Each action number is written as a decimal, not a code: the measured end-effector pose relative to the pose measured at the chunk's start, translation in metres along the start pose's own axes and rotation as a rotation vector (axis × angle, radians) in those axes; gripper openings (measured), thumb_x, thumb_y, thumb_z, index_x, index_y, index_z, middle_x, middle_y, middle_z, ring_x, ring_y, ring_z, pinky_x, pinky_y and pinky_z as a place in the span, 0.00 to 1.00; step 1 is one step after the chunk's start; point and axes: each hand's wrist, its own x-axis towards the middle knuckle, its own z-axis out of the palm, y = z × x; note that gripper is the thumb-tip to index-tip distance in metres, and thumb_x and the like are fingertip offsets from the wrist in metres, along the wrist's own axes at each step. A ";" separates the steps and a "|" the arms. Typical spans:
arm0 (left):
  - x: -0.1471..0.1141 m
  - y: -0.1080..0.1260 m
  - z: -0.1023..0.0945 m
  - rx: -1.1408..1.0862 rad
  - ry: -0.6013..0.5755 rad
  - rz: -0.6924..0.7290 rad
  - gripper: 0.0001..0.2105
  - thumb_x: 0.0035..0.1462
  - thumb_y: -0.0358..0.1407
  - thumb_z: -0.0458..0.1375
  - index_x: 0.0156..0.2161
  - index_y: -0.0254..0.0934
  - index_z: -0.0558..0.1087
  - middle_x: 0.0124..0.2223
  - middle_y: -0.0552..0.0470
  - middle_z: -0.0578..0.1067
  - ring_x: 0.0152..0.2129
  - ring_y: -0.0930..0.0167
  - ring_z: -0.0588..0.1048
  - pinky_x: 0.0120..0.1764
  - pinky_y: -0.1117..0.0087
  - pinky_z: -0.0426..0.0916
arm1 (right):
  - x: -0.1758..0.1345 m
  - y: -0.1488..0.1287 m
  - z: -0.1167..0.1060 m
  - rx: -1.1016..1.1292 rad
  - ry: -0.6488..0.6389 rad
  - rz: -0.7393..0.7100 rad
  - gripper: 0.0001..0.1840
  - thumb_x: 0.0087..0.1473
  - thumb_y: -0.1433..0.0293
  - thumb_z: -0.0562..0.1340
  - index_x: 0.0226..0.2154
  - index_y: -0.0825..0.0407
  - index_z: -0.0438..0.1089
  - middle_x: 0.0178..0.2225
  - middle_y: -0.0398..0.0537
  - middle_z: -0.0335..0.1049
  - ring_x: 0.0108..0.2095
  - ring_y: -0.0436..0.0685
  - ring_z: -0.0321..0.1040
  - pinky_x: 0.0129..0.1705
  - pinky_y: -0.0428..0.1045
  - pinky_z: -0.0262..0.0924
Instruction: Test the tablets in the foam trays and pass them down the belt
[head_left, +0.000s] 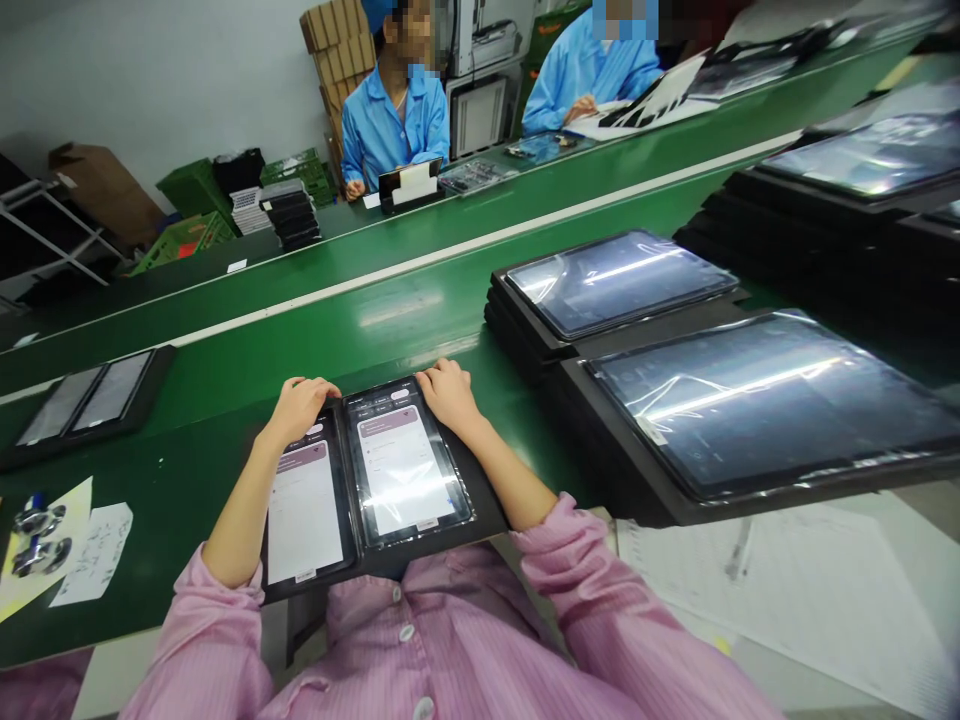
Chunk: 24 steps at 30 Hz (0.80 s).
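Two lit tablets lie side by side in a black tray at the table's near edge, the left tablet (306, 510) and the right tablet (401, 470). Both screens show a white page with a mauve banner. My left hand (304, 405) is bent over the far end of the left tablet, fingers curled at its top edge. At the far right corner of the right tablet, my right hand (448, 392) grips the edge with its fingers folded. The fingertips of both hands are partly hidden. Black tray material (480, 500) shows beside my right forearm.
Stacked black trays (532, 340) holding film-covered tablets (772, 400) rise close on my right. Papers (795, 590) with a pen lie below them. Another tray (154, 385) with two tablets is at left, near a note (94, 555). Two co-workers in blue (397, 120) sit across the green line.
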 end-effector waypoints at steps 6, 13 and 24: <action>-0.013 0.007 0.007 -0.006 -0.085 0.018 0.31 0.72 0.45 0.28 0.56 0.46 0.73 0.53 0.50 0.74 0.50 0.65 0.72 0.65 0.46 0.42 | 0.007 0.009 0.018 0.444 0.057 0.073 0.26 0.68 0.57 0.49 0.34 0.52 0.78 0.38 0.55 0.70 0.44 0.62 0.66 0.53 0.56 0.59; -0.015 -0.004 0.007 -0.160 -0.123 0.000 0.32 0.71 0.46 0.28 0.59 0.45 0.72 0.58 0.49 0.73 0.56 0.62 0.69 0.64 0.52 0.54 | 0.015 0.014 0.022 0.683 0.050 0.038 0.33 0.70 0.60 0.38 0.44 0.52 0.77 0.49 0.51 0.74 0.50 0.58 0.69 0.54 0.53 0.62; -0.032 -0.035 0.000 -0.141 -0.192 -0.088 0.29 0.65 0.43 0.50 0.70 0.52 0.56 0.48 0.51 0.72 0.43 0.65 0.73 0.48 0.65 0.66 | -0.003 -0.004 0.003 0.211 0.023 -0.142 0.26 0.68 0.61 0.48 0.37 0.42 0.82 0.60 0.49 0.60 0.60 0.68 0.51 0.61 0.67 0.47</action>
